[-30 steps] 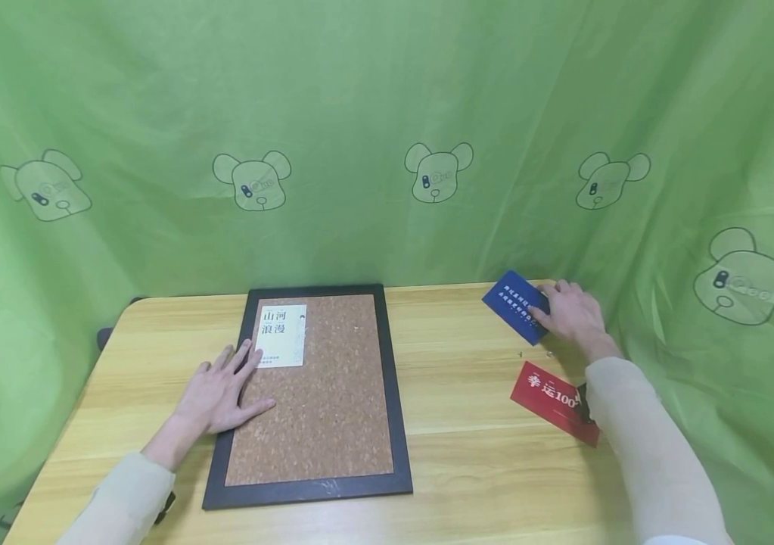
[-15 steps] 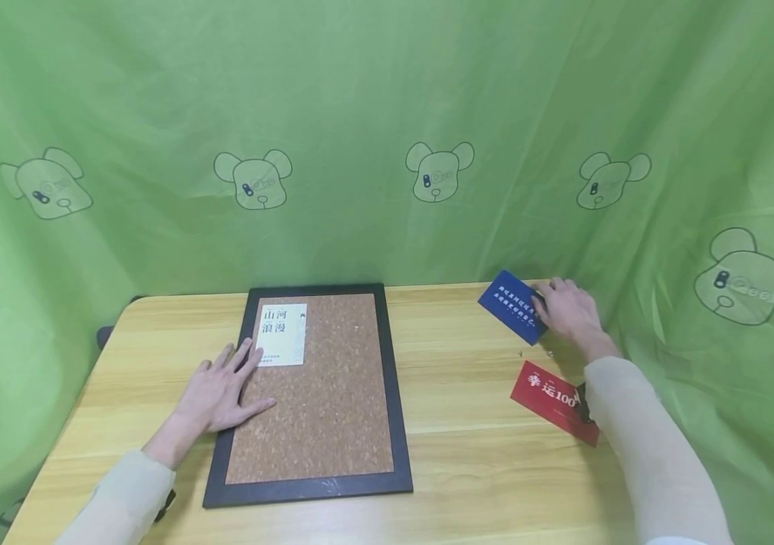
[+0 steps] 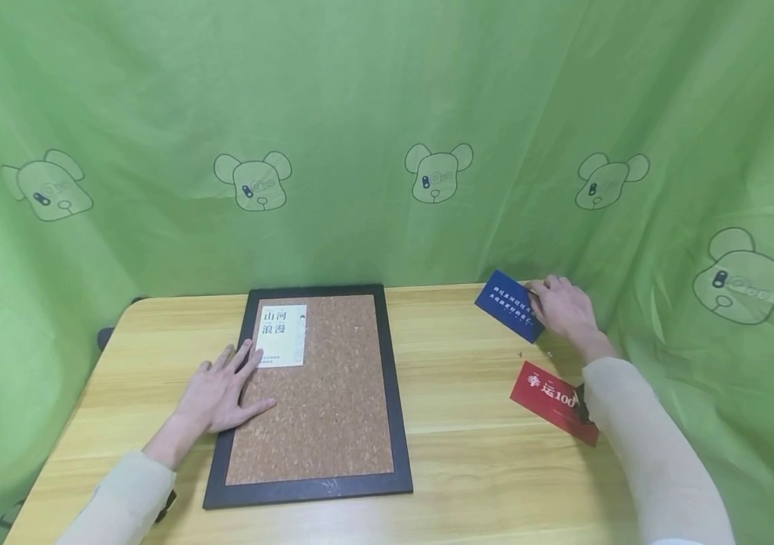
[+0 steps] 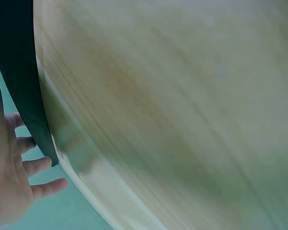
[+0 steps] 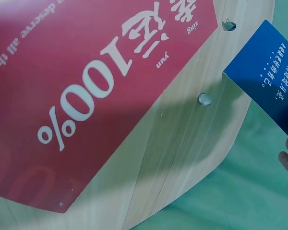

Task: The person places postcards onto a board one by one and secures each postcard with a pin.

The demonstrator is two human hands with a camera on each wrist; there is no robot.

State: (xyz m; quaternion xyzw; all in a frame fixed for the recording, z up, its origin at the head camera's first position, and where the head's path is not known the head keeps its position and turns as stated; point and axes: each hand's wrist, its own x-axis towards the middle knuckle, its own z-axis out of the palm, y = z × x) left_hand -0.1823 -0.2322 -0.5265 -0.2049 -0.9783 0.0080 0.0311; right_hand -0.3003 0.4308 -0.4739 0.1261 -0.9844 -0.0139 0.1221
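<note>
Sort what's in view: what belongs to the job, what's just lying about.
Likely part of the job:
blue card, in the right hand's grip
corkboard, under the left hand
white card on the corkboard
red card and two small shiny pieces, probably

Likely just around:
green curtain
unclear dark item beside the table

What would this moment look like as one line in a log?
left hand: spread on corkboard, left side | right hand: grips blue card | white card: on corkboard | red card: on table
</note>
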